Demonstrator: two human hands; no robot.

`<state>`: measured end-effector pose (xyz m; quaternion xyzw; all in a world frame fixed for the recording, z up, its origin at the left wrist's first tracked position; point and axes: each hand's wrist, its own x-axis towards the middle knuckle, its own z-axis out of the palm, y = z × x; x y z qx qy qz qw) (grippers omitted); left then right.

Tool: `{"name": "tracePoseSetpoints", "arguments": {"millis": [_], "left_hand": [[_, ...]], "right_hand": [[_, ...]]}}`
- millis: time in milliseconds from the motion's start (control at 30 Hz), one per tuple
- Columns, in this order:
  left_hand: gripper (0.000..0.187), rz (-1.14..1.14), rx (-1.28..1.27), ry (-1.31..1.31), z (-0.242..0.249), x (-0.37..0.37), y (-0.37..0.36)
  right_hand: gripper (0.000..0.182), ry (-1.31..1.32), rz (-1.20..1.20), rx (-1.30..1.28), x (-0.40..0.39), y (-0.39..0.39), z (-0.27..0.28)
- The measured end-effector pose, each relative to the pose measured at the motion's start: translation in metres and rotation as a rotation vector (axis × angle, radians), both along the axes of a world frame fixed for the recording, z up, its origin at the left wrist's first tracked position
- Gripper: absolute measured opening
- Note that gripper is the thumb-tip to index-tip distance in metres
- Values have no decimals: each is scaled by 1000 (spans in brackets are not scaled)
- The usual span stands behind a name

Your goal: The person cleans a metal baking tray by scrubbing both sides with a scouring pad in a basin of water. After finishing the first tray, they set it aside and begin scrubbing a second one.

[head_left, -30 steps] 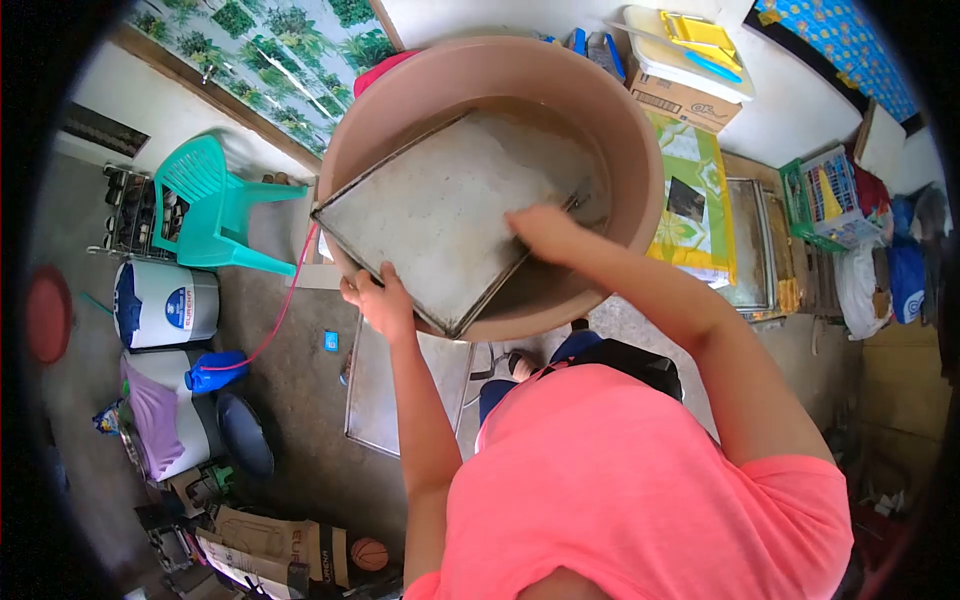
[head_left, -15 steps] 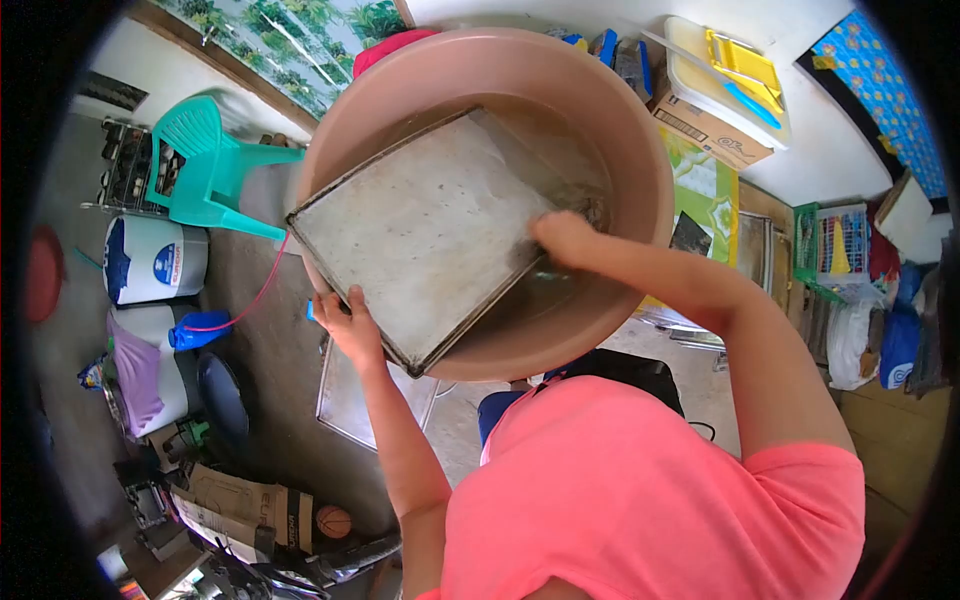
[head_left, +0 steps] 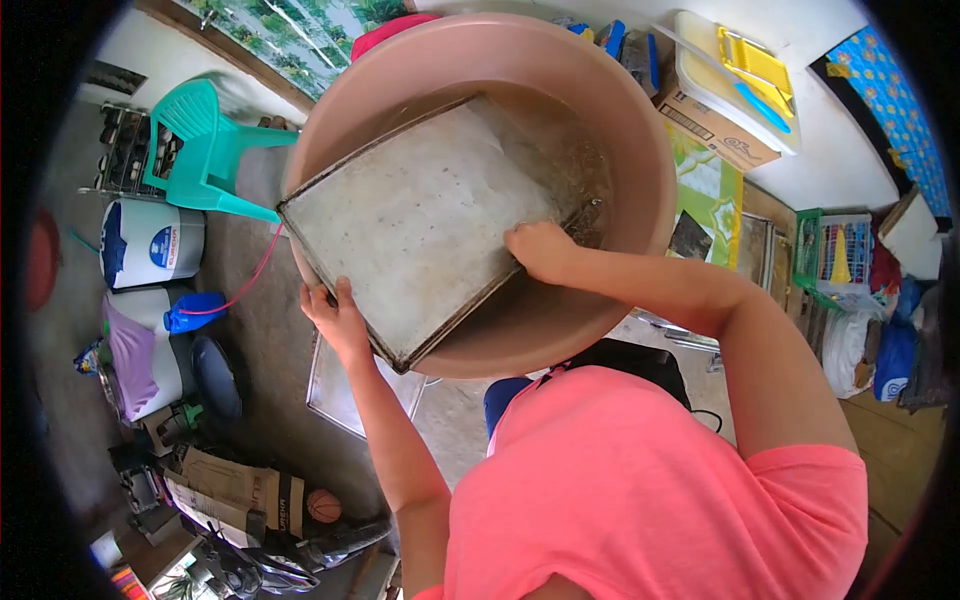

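Observation:
A large pinkish-brown basin point(head_left: 643, 170) holds murky water point(head_left: 560, 125). Tilted in it lies a rectangular metal tray point(head_left: 420, 220) with dark edges, its far corner in the water and its near corner over the basin's rim. My left hand point(head_left: 336, 316) grips the tray's near left edge, thumb on top. My right hand point(head_left: 540, 250) is closed on the tray's surface near its right edge; what it holds, if anything, is hidden.
A green plastic chair point(head_left: 205, 150) stands at the left, above a white container point(head_left: 155, 245). Another flat tray point(head_left: 345, 385) lies on the floor below the basin. A cardboard box point(head_left: 715, 130) is at the upper right, crates point(head_left: 835, 245) below it.
My right hand has moved left and slightly down along the tray's right side. The tray and my left hand have shifted slightly left and up in view.

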<state>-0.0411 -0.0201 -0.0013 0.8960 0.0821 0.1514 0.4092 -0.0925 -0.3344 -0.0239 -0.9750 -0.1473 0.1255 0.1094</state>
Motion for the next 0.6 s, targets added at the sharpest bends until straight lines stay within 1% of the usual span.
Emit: {"name": "tracePoseSetpoints", "arguments": {"millis": [67, 100, 133, 167, 267, 300, 400, 433, 467, 533, 567, 600], "left_hand": [[33, -12, -1, 20, 0, 0, 3], [33, -18, 46, 12, -5, 2, 6], [34, -23, 93, 1, -13, 5, 13], [34, -26, 138, -15, -18, 9, 17], [34, -12, 323, 31, -14, 9, 19], [32, -30, 309, 56, -3, 6, 15], [29, -11, 247, 55, 0, 9, 14], [27, 6, 341, 31, 4, 10, 11], [25, -41, 127, 37, 10, 15, 10], [22, -141, -303, 54, 33, 28, 7], [18, -130, -255, 43, 78, 20, -16], [17, -162, -185, 49, 90, 30, -15]], "right_hand": [[13, 26, -72, -20, 6, -13, -20], [13, 33, -109, -33, 13, -28, -30], [14, 71, -99, -132, 18, -49, -34], [14, 113, -185, -148, 23, -71, -40], [20, 115, -376, -154, 40, -88, -51], [21, 95, -405, -120, 42, -83, -46], [27, 41, -468, 13, 49, -74, -31], [29, 25, -478, 75, 51, -78, -21], [31, 10, -491, 139, 53, -83, -16], [28, -70, -589, 245, 55, -100, -17], [27, -109, -638, 296, 55, -107, -18], [27, -120, -657, 313, 57, -111, -17]]}}
